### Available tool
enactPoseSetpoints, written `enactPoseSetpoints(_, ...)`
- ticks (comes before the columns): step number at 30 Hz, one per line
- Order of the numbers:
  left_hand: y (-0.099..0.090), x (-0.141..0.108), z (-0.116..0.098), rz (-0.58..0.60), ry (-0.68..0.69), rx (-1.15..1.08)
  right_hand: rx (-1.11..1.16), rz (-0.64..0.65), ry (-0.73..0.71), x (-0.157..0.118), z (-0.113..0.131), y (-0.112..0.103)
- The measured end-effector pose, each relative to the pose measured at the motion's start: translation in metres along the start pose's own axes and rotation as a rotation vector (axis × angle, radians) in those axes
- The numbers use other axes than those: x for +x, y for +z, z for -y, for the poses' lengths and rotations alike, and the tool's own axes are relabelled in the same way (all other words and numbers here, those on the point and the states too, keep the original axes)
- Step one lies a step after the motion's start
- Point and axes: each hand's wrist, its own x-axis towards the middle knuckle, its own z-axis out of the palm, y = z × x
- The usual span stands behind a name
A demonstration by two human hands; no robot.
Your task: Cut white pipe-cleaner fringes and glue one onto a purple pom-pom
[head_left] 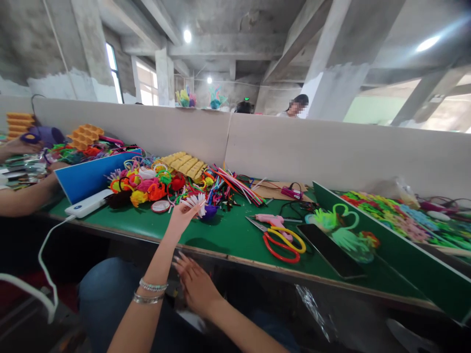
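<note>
My left hand (183,215) reaches over the front of the green table and pinches a white bundle of pipe-cleaner loops (197,203). Right behind the bundle lies a dark blue-purple fuzzy piece (209,212). Below the table edge, near my lap, my right hand (195,283) has its fingers stretched out and holds nothing that I can see. A heap of colourful pipe-cleaner pieces (147,185) lies beyond my left hand, with a small round red-and-white lid (161,206) at its front.
To the right lie scissors (281,245) with red and yellow handles, a pink glue gun (272,220), a black phone (329,251) and light-green pipe-cleaner shapes (348,238). Green (390,240) and blue (95,175) boards stand as dividers. A white power bank (90,203) trails a cable. Another person's arm (29,196) is at left.
</note>
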Motion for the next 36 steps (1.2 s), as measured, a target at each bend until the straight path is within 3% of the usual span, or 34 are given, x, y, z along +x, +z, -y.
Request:
enactPoseSetpoints(3, -0.005, 0.001, -0.001, -0.007, -0.011, 0.018, 0.058, 0.148, 0.099, -0.009, -0.009, 0.012)
enactPoseSetpoints(6, -0.007, 0.003, 0.0, 0.018, -0.009, 0.043, 0.059, 0.187, 0.19, -0.015, -0.017, 0.004)
enactPoseSetpoints(10, -0.006, 0.003, 0.002, 0.127, -0.007, 0.072, 0.105, 0.329, 0.188, -0.019, -0.022, -0.034)
enactPoseSetpoints(16, -0.001, -0.006, 0.002, 0.355, -0.027, 0.177, 0.387, 0.496, 0.168, -0.018, -0.025, -0.109)
enactPoseSetpoints(17, 0.0, -0.007, 0.003, 0.388, -0.027, 0.192, 0.4, 0.46, 0.201, -0.017, -0.025, -0.119)
enactPoseSetpoints(18, 0.002, -0.007, 0.004, 0.412, -0.026, 0.203, 0.346, 0.344, 0.237, -0.016, -0.026, -0.128)
enactPoseSetpoints(22, 0.006, -0.007, 0.01, 0.477, -0.025, 0.252, 0.216, -0.244, 0.365, -0.012, -0.03, -0.152)
enactPoseSetpoints(24, 0.009, -0.007, 0.014, 0.513, -0.019, 0.273, 0.241, -0.376, 0.436, -0.011, -0.035, -0.155)
enactPoseSetpoints(27, 0.014, -0.01, 0.016, 0.596, -0.034, 0.307, 0.275, -0.404, 0.523, -0.011, -0.049, -0.148)
enactPoseSetpoints(30, 0.02, -0.016, 0.015, 0.755, -0.089, 0.343, 0.367, -0.346, 0.582, -0.012, -0.064, -0.133)
enactPoseSetpoints(33, 0.024, -0.02, 0.016, 0.915, -0.09, 0.373, 0.528, -0.265, 0.537, -0.013, -0.073, -0.12)
enactPoseSetpoints(36, 0.026, -0.022, 0.021, 0.961, -0.046, 0.393, 0.66, -0.163, 0.443, -0.015, -0.077, -0.113)
